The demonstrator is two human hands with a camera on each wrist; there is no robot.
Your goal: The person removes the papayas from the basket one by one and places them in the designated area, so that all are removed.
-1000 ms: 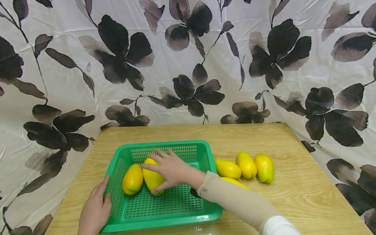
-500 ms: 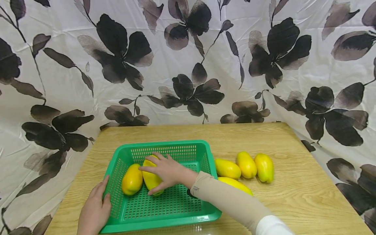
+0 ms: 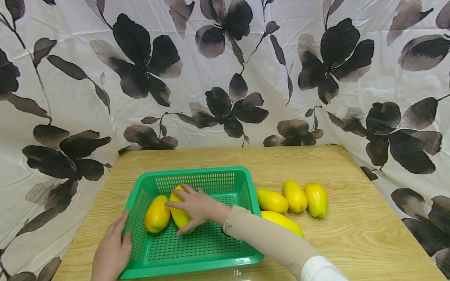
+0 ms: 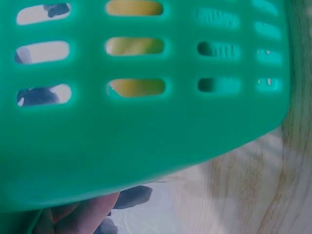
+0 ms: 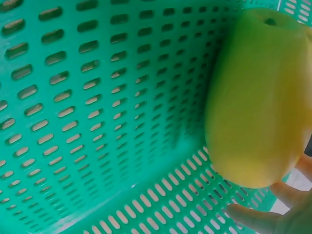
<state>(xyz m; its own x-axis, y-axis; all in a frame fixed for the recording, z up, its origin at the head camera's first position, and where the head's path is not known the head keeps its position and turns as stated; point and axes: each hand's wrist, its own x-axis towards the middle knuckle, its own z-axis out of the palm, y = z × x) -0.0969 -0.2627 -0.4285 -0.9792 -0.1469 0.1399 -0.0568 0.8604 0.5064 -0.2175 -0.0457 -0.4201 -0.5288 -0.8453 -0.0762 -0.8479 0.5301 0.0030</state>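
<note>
The right hand (image 3: 197, 207) lies over a long, plump yellow fruit with a greenish end (image 3: 179, 216) inside a green, slotted plastic basket (image 3: 197, 267). Its fingers are spread wide and only slightly bent, one near the fruit's lower end; whether they bear any weight cannot be told. The left hand (image 3: 111, 249) holds the basket's left rim, its thumb laid on it; how far its fingers curl below the rim is hidden.

Just left of the covered fruit, also in the basket, is a rounder yellow-orange fruit (image 3: 157, 214). Four smooth yellow fruits (image 3: 272, 201) lie on the pale wood-grain desk (image 3: 351, 218) to the basket's right, one partly behind the tan sleeve (image 3: 270, 234).

The step in hand looks like placing or handling this one fruit while the basket is steadied. The next move seems to call for either a firmer wrap of the fingers or a clean lift away, without nudging the neighbouring fruit.

Compared with a second ago, the right hand and sleeve have shifted a little leftward, uncovering more of the partly hidden fruit; both basket fruits keep their places, and the left hand stays at the rim.
</note>
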